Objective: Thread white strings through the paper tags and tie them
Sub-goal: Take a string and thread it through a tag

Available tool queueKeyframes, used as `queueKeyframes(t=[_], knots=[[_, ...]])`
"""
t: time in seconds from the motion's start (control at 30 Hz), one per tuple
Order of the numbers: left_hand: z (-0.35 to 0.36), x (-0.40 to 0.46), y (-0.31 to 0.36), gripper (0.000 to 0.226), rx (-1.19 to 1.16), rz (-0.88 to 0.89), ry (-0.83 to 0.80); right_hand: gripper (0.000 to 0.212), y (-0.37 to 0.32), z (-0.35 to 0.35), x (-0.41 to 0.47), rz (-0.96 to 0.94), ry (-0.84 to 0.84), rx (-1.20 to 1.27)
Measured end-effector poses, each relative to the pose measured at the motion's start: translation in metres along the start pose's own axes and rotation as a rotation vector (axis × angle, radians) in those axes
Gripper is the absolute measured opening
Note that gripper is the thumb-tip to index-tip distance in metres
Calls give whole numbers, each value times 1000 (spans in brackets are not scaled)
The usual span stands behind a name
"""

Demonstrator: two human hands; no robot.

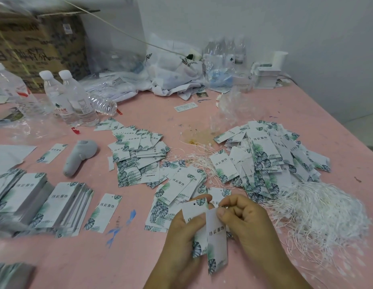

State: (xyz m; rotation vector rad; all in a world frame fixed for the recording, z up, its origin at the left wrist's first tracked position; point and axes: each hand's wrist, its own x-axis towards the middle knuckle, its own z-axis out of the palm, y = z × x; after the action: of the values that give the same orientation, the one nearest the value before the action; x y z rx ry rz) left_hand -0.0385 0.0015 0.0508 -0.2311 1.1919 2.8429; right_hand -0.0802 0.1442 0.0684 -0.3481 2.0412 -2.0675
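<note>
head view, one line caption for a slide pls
Two hands hold paper tags over a pink table, loose white strings nearby.

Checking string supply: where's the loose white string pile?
Head view, right side of the pink table: the white string pile lies beside the right hand, just below the big tag heap.

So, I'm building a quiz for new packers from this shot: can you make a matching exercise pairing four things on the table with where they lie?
Things:
1. loose white strings
2. upright water bottles
3. cardboard box
4. grey handheld device

Places:
A. far left corner, against the wall
B. near right, beside the right hand
C. lying on the pink table, left of the middle tag pile
D. standing left, in front of the box

Pairs: 1-B, 2-D, 3-A, 4-C
</note>
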Motion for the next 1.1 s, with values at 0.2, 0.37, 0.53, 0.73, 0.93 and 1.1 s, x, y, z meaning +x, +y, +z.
queueKeyframes(t=[0.2, 0.37, 0.53, 0.73, 0.93, 1.1], knots=[[-3, 2, -2, 54, 118, 55, 35, 10, 0, -4, 2, 5, -57, -22], [0, 0, -1, 48, 121, 115, 44, 14, 1, -5, 2, 36, -68, -46], [3, -2, 1, 44, 203, 157, 77, 15, -1, -4, 2, 72, -64, -22], [4, -3, 2, 31, 250, 180, 92, 8, -6, -5, 2, 105, -123, -6], [5, 0, 3, 34, 85, 131, 136, 11, -9, -5, 0, 167, -143, 19], [-4, 8, 13, 28, -184, 128, 255, 19, -20, -46, 9, 181, -43, 73]])
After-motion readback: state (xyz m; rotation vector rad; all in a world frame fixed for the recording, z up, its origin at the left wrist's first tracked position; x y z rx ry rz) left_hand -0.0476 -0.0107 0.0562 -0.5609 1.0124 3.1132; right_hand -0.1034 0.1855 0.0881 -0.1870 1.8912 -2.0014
